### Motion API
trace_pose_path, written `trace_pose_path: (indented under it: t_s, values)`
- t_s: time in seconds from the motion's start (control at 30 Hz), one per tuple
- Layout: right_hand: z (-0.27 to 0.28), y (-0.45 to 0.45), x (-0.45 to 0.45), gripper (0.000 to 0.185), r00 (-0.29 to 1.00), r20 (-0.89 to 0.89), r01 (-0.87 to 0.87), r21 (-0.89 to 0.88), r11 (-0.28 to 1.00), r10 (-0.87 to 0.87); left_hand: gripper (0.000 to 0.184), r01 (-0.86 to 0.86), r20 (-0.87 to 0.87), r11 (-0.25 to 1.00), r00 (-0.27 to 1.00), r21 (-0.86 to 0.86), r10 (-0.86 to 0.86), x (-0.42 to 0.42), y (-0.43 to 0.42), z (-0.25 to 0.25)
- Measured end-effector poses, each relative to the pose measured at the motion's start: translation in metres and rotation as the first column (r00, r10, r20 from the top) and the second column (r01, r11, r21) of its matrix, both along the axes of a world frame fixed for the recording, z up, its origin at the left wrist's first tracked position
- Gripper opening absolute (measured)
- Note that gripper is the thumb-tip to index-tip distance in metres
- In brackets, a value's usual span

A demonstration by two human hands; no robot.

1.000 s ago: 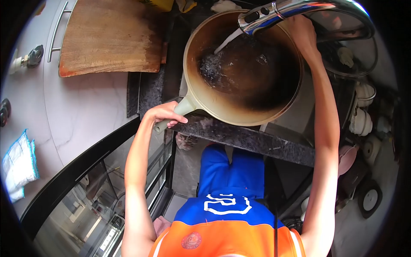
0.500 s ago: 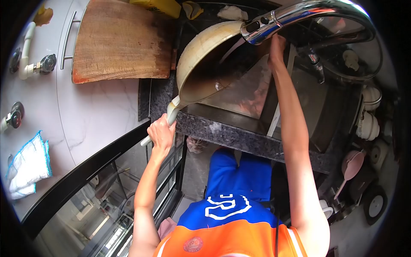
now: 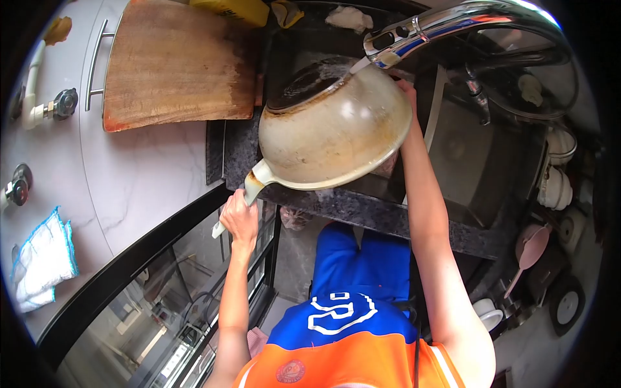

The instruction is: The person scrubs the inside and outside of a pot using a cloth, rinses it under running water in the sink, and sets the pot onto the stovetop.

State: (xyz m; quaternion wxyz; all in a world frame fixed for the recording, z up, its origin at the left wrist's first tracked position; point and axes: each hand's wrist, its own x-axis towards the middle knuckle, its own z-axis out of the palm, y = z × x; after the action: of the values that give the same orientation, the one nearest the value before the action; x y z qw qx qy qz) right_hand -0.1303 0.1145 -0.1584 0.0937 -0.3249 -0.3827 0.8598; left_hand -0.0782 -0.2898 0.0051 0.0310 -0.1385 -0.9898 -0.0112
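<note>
A cream-coloured wok (image 3: 333,142) is tipped on its side over the sink (image 3: 388,187), its dark scorched base facing up and left. My left hand (image 3: 239,216) is closed around its pale handle (image 3: 259,178). At the wok's far right rim is my right hand (image 3: 406,90), gripping the edge; its fingers are mostly hidden behind the wok. From the chrome faucet (image 3: 414,35), a stream of water (image 3: 359,65) falls onto the outside of the wok near its base. The wok's inside faces away from view.
A wooden cutting board (image 3: 178,64) lies on the left. A white cloth with blue edging (image 3: 48,258) sits lower left. Bowls (image 3: 555,187) and a pink ladle-like spoon (image 3: 532,249) are at the right. A yellow packet (image 3: 233,10) is behind the board.
The wok has been turned over, so its outside and scorched base now show instead of its inside. Both hands shifted with it, the right one slightly nearer and left.
</note>
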Motion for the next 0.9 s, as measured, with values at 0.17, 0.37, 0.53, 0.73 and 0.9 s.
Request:
trace_pose_path:
  t_s: [0.17, 0.37, 0.53, 0.73, 0.9]
  values:
    - [-0.016, 0.008, 0.012, 0.022, 0.995, -0.099, 0.046, 0.178, 0.983, -0.029, 0.020, -0.068, 0.046, 0.997, 0.997, 0.037, 0.066, -0.011, 0.009, -0.014]
    - [-0.057, 0.061, 0.017, 0.013, 0.991, -0.129, -0.013, 0.145, 0.989, 0.032, 0.011, 0.006, 0.124, 0.990, 0.992, 0.144, -0.024, -0.026, 0.021, -0.033]
    - [-0.037, 0.088, 0.012, 0.015, 0.979, -0.174, -0.134, -0.155, 0.979, 0.106, 0.017, 0.092, 0.186, 0.981, 0.975, 0.169, -0.123, -0.043, 0.033, -0.043]
    - [0.009, 0.104, -0.001, 0.030, 0.994, -0.075, -0.067, 0.075, 0.995, 0.073, 0.026, 0.092, 0.267, 0.954, 0.948, 0.286, -0.172, -0.056, 0.048, -0.064]
    - [0.023, 0.141, -0.004, 0.033, 0.957, -0.149, -0.240, 0.070, 0.968, 0.248, 0.025, 0.118, 0.239, 0.931, 0.948, 0.347, -0.209, -0.063, 0.067, -0.075]
